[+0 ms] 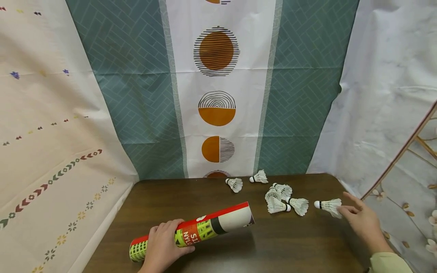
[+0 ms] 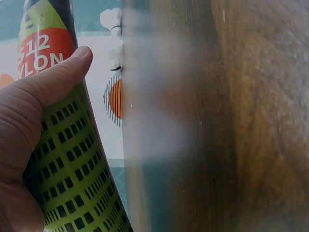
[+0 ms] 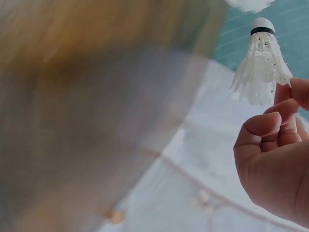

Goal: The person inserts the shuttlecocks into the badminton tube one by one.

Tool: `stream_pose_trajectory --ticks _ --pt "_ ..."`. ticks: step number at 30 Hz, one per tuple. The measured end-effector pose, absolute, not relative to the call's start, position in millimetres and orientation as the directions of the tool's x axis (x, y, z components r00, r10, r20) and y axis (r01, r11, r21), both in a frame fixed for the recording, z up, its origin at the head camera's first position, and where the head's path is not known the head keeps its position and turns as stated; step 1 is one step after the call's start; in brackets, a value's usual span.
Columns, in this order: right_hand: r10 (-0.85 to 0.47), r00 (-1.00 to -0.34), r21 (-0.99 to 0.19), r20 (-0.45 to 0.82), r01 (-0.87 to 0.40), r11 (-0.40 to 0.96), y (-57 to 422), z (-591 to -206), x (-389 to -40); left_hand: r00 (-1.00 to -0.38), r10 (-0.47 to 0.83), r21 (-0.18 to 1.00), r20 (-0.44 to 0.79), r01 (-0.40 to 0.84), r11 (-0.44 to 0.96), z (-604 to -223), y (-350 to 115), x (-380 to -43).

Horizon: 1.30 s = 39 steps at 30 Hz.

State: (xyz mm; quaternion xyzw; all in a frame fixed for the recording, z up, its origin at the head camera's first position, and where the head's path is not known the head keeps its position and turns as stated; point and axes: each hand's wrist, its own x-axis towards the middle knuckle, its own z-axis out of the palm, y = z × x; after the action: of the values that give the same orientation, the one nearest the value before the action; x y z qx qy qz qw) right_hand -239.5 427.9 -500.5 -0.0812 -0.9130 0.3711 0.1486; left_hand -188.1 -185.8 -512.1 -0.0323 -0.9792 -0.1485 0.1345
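My left hand (image 1: 165,244) grips a printed shuttlecock tube (image 1: 235,219) around its body, with the thumb across the "NYLON" print in the left wrist view. The tube is tilted, its white end raised toward the right and its green, net-patterned end lower at left. At the right side, my right hand (image 1: 363,220) pinches a white feathered shuttlecock (image 1: 329,205) by the rim of its skirt. In the right wrist view this shuttlecock (image 3: 260,72) has its black-banded cork pointing up, away from the fingers, and shows against the curtain.
Several shuttlecocks (image 1: 278,204) lie clustered on the dark wooden table (image 1: 290,246) right of centre. Two more, one shuttlecock (image 1: 235,185) and another shuttlecock (image 1: 259,176), lie near the back edge. Patterned curtains (image 1: 218,113) enclose the back and both sides.
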Motion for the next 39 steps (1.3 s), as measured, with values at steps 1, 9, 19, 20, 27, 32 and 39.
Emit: stream_pose_trajectory --ticks 1,9,19,20,27,32,39 --pt "0.250 -0.945 -0.715 0.212 0.025 0.699 423 -497 -239 -0.961 0.024 0.280 0.275 0.104 0.954 -512 -185 -188" --pt "0.143 -0.970 -0.806 0.194 -0.075 0.587 357 -467 -230 -0.951 0.057 0.262 0.305 0.141 0.955 -511 -177 -186" --pt "-0.042 -0.990 -0.927 0.138 -0.144 0.347 255 -452 -225 -0.941 0.084 0.241 0.328 0.169 0.956 -512 -171 -188" --pt "-0.060 -0.990 -0.935 0.129 -0.142 0.326 249 -452 -225 -0.940 0.086 0.234 0.330 0.170 0.957 -512 -171 -188" --pt "-0.080 -0.989 -0.949 0.128 -0.146 0.278 236 -452 -223 -0.943 0.075 0.234 0.323 0.157 0.960 -514 -172 -187" --pt "-0.057 -0.992 -0.950 0.112 -0.124 0.285 238 -450 -223 -0.942 0.073 0.238 0.328 0.157 0.959 -513 -173 -187" --pt "-0.036 -0.994 -0.954 0.100 -0.106 0.281 240 -449 -222 -0.945 0.059 0.279 0.321 0.154 0.948 -513 -176 -187"
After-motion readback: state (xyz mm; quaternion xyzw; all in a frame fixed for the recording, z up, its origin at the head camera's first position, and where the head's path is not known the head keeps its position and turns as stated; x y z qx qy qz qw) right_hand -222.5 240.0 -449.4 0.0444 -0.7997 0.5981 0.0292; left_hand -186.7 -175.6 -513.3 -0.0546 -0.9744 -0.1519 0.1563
